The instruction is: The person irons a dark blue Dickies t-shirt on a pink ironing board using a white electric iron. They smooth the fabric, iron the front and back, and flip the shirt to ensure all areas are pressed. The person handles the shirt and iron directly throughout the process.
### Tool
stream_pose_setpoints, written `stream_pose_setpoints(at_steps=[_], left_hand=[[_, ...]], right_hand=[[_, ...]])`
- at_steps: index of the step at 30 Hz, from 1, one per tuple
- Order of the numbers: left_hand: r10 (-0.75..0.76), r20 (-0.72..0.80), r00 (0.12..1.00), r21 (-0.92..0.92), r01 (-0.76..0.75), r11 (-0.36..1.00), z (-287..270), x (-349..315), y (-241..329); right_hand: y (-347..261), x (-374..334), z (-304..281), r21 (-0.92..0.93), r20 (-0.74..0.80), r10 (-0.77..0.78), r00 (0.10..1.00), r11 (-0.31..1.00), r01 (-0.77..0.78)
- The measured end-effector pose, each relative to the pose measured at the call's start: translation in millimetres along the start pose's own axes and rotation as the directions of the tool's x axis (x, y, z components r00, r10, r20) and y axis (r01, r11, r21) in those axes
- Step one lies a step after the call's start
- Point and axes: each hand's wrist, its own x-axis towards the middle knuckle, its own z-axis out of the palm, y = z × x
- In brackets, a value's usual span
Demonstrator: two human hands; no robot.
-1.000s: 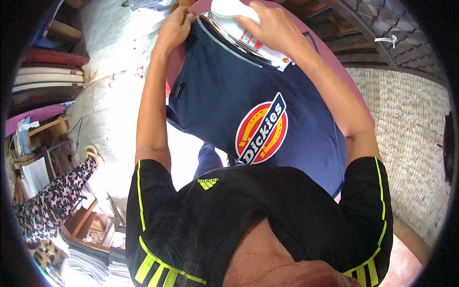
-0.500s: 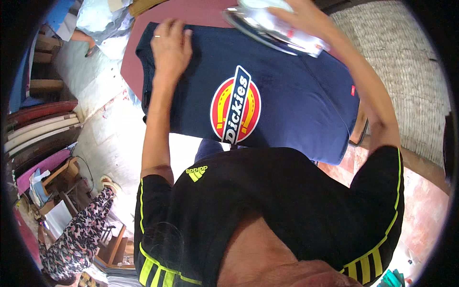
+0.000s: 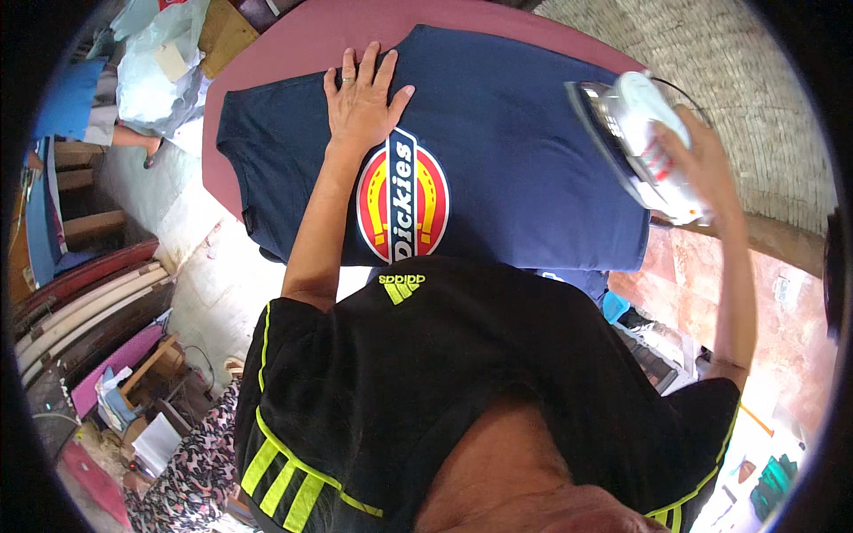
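Note:
A navy blue T-shirt [image 3: 524, 115] with a round red and yellow print lies spread over a maroon padded board [image 3: 302, 44]. Flat on the shirt, just above the print, rests my left hand [image 3: 362, 102], fingers spread. My right hand [image 3: 706, 160] is wrapped round the handle of a white and silver clothes iron [image 3: 644, 133] at the shirt's right side. The iron's dark soleplate is tipped partly into view, and I cannot tell whether it touches the cloth. Its cord loops behind my right hand.
A woven mat wall [image 3: 737, 80] stands beyond the board on the right. Clear plastic bags [image 3: 164, 80] hang at the far left, near another person's foot [image 3: 153, 151]. Stacked boards [image 3: 98, 302] line the left. A person in patterned clothing [image 3: 195, 462] is at the lower left.
The iron has moved right and nearer to me in my right hand. My left hand has shifted right, its fingers now spread. The shirt lies wider and flatter over the board.

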Motion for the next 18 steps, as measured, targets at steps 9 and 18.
stream_pose_setpoints(at_steps=[9, 18], left_hand=[[-0.025, 0.033, 0.999, 0.003, 0.024, 1.000, -0.8, -1.9, -2.2], [-0.006, 0.062, 0.998, -0.009, 0.006, 1.000, -1.6, 1.2, 0.7]], right_hand=[[-78.5, 35.8, 157.5, 0.306, -0.190, -0.207, 0.960, 0.916, 0.259], [-105.0, 102.2, 166.3, 0.191, -0.305, -0.139, 0.942, 0.960, 0.204]])
